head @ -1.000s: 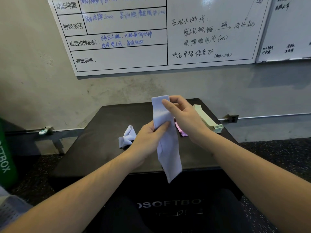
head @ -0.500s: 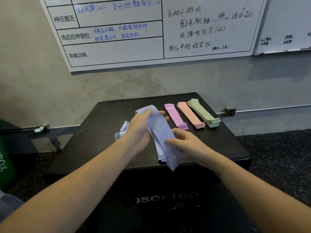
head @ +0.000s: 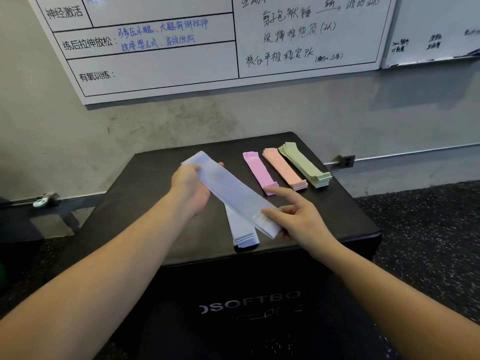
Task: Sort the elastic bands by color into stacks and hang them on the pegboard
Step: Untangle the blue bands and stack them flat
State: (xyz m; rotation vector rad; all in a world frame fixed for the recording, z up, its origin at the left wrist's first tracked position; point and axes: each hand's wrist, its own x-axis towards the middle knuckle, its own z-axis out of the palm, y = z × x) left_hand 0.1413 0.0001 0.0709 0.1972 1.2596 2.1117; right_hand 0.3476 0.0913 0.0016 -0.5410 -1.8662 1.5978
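Lavender band (head: 233,196) is now flat & stretched between both hands, hovering just above the lavender stack (head: 244,233) on the bench (head: 145,193); a sec ago it was hanging upright in front of me, so it's been lowered & laid out lengthwise, ready to drop on the pile. My left hand (head: 191,189) grips the far end, fingers curled under, thumb on top. My right hand (head: 296,220) pinches the near end w/ thumb & lower fingers, index finger sticking out free. Band sits at an angle to the stack, crossing over it, so I reckon it needs a small twist to line up before I let go. To the right, well apart from my hands: pink-purple stack (head: 259,172), peach stack (head: 284,168), green stack (head: 305,163), side by side. Sorting looks nearly done; can't see any loose bands now, though my left arm may hide some. No pegboard in view, only the whiteboard (head: 161,74) on the wall, so hanging isn't started.
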